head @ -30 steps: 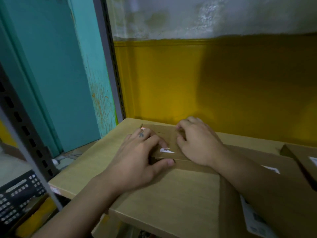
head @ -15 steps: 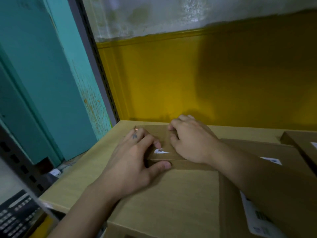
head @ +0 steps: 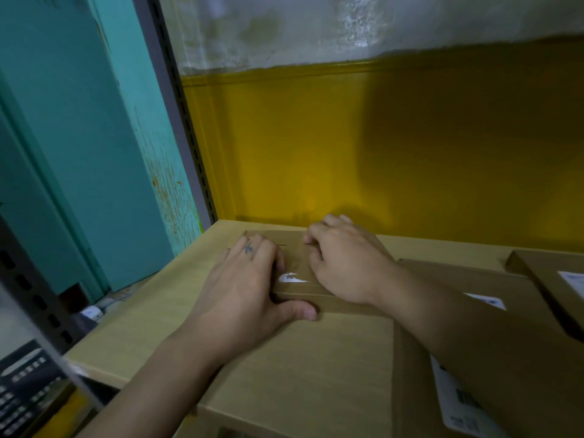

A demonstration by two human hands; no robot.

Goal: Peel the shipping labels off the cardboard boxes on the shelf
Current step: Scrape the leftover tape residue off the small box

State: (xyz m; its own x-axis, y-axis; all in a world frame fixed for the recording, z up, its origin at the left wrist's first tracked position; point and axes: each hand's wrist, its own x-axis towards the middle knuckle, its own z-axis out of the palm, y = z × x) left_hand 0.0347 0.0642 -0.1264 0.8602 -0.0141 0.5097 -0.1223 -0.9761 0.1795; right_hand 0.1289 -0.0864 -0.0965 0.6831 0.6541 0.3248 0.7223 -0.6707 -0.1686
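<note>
A small flat brown cardboard box (head: 298, 289) sits just below the middle of the frame, lying on a pale tan flat surface (head: 309, 368) that fills the lower centre. On the box's top, between the two hands, a torn white scrap of shipping label (head: 290, 278) is stuck to the cardboard. The left hand (head: 243, 286) lies spread on the box's left part, its fingers fairly straight and pointing toward the back, while the thumb stretches along the box's near side face. The right hand (head: 344, 263) rests on the right part of the box with its fingers bent, the tips down on the top near the far edge; I cannot tell whether they pinch anything. To the right of the small box a larger brown cardboard box (head: 521, 343) lies under the right forearm; it carries a small white label (head: 485, 300) on top and a longer white barcode label (head: 461, 403) toward the lower right. A third brown box (head: 537, 270) at the right edge has its own white label (head: 573, 281). Behind all this stands a yellow painted wall panel (head: 379, 153), with a stained grey-white wall (head: 316, 26) above it. A grey slotted metal upright (head: 177, 105) runs down the upper left, with a teal painted surface (head: 79, 137) left of it. A black plastic crate (head: 22, 393) shows in the lower left corner.
</note>
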